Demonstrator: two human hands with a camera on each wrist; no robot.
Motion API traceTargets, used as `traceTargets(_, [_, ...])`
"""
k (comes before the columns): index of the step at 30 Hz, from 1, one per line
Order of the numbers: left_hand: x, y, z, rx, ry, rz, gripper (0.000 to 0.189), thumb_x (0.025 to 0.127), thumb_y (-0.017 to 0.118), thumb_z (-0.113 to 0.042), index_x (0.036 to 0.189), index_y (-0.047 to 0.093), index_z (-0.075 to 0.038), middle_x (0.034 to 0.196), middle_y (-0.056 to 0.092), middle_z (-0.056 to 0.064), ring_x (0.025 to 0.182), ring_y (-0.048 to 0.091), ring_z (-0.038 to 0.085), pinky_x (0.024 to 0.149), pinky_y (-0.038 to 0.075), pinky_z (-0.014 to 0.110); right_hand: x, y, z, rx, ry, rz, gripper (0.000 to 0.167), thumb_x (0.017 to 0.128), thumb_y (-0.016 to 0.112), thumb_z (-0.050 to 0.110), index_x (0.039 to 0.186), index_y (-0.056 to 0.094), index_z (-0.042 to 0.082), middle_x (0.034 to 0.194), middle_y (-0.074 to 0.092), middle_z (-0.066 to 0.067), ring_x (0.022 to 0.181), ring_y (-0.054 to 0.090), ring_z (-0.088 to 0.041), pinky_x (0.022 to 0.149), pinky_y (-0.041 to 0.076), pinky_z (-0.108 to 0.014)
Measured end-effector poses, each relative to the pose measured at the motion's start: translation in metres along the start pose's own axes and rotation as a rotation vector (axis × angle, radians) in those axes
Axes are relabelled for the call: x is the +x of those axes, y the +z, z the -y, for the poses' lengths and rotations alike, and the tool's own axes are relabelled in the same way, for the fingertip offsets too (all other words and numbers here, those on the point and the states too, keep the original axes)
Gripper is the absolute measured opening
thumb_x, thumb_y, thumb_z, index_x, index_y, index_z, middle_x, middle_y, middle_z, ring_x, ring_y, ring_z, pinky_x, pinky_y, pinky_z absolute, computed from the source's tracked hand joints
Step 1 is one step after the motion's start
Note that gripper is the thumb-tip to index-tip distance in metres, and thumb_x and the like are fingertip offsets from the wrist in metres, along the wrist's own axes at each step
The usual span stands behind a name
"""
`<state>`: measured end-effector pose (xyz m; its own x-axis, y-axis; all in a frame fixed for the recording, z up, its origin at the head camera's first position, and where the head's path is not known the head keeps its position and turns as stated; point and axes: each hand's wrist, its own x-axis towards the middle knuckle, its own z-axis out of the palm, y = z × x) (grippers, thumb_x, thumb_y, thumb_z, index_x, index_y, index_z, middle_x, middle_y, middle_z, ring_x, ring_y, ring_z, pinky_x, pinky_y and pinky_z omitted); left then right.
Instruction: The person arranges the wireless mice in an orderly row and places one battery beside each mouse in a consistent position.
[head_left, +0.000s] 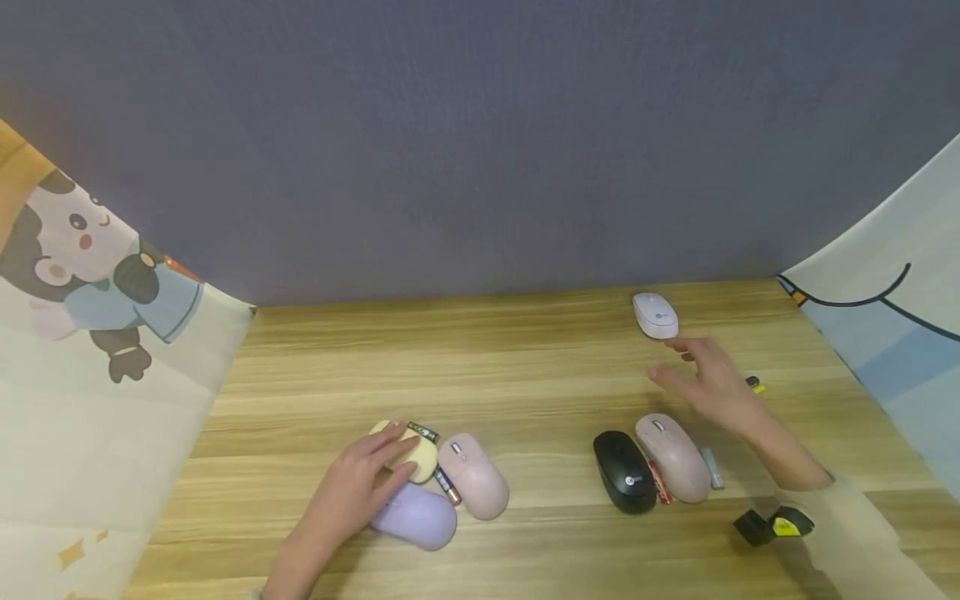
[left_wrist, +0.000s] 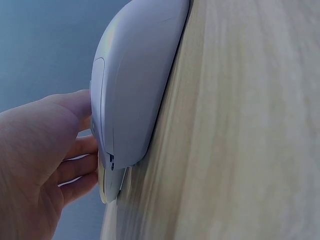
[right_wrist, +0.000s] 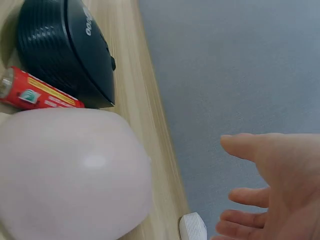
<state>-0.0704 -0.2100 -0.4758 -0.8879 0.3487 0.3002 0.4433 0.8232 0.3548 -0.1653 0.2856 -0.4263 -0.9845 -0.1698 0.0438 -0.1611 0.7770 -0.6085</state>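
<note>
Fingers (head_left: 393,452) of the left hand (head_left: 362,477) lay a little spread over a yellow mouse (head_left: 424,461), in the group on the nine o'clock side of the desk (head_left: 525,358). From that mouse, a purple mouse (head_left: 420,518) sat at six o'clock, a pink mouse (head_left: 476,479) between three and four, and a green-and-black battery (head_left: 423,432) at one. The left thumb crossed over the purple mouse's edge; whether it touched could not be told. A copper-ended battery (head_left: 447,486) lay between the purple and pink mice. The right hand (head_left: 712,387) hung spread above the desk, thumb well parted from the fingers, with a white mouse (head_left: 656,316) just beyond its fingertips at eleven o'clock. At seven o'clock from this hand sat a second pink mouse (head_left: 678,462), and between seven and eight a black mouse (head_left: 624,472), with a red battery (head_left: 660,483) lying between the two. A grey battery (head_left: 712,468) rested at three o'clock from the second pink mouse.
</note>
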Motion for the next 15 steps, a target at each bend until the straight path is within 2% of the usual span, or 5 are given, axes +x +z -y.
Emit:
traceTargets(5, [-0.001, -0.002, 0.003, -0.003, 0.003, -0.006, 0.037, 0.092, 0.078, -0.03, 0.126, 0.074, -0.014, 0.142, 0.063, 0.015, 0.126, 0.063, 0.039, 0.105, 0.051, 0.058, -0.01, 0.002, 0.004, 0.005, -0.013, 0.052, 0.069, 0.102, 0.065, 0.039, 0.145, 0.044, -0.011, 0.143, 0.044, -0.036, 0.124, 0.047, -0.054, 0.097, 0.047, -0.071])
traceTargets(15, [-0.004, -0.005, 0.007, -0.01, 0.006, -0.004, 0.038, 0.092, 0.078, -0.03, 0.126, 0.074, -0.015, 0.142, 0.063, 0.014, 0.127, 0.063, 0.038, 0.105, 0.051, 0.058, -0.032, 0.007, 0.008, 0.033, -0.012, 0.097, 0.065, 0.102, 0.065, 0.036, 0.146, 0.045, -0.007, 0.144, 0.046, -0.034, 0.125, 0.05, -0.054, 0.097, 0.049, -0.07])
